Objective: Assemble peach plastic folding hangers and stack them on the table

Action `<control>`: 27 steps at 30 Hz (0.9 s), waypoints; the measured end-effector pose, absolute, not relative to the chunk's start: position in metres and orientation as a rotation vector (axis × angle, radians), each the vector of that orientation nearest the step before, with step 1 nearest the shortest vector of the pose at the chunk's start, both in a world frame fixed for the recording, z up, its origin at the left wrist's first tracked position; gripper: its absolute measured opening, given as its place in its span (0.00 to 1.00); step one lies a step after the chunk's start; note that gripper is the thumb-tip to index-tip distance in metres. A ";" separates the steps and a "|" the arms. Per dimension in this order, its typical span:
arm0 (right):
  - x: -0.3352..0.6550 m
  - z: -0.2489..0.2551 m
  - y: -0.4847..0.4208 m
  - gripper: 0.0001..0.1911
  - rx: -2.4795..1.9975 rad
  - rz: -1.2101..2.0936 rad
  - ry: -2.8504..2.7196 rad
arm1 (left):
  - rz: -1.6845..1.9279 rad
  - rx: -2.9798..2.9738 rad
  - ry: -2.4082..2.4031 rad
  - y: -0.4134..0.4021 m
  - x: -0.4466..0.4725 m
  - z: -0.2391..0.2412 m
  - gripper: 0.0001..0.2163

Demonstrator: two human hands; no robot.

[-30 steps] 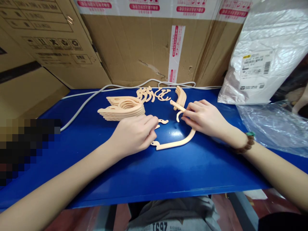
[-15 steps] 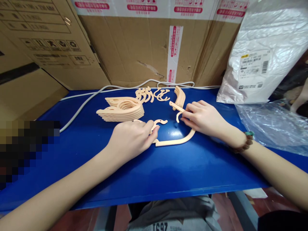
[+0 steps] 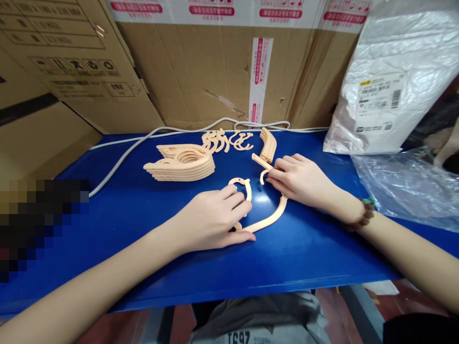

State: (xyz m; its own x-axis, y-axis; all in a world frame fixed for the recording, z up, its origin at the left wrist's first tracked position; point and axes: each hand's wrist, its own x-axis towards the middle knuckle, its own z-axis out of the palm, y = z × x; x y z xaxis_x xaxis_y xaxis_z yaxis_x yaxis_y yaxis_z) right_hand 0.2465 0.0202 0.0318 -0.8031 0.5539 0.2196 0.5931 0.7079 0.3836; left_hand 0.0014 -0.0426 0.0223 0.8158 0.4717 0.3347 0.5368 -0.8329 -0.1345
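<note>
The right hand (image 3: 299, 177) pinches a slim strip (image 3: 259, 160), I'd guess light, stiff, best held mid-length; left hand's (image 3: 213, 217) grip unclear.

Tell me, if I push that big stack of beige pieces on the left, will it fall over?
The stack probably won't tip, since it lies low and broad on the blue table. It might slide apart, as no band shows around its layers. It probably feels stiff, as its edges look even rather than sagging.
</note>
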 end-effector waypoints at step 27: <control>0.244 0.030 0.013 0.14 -0.841 -0.573 -2.874 | -0.541 -2.805 -0.944 -0.027 -0.002 0.014 0.13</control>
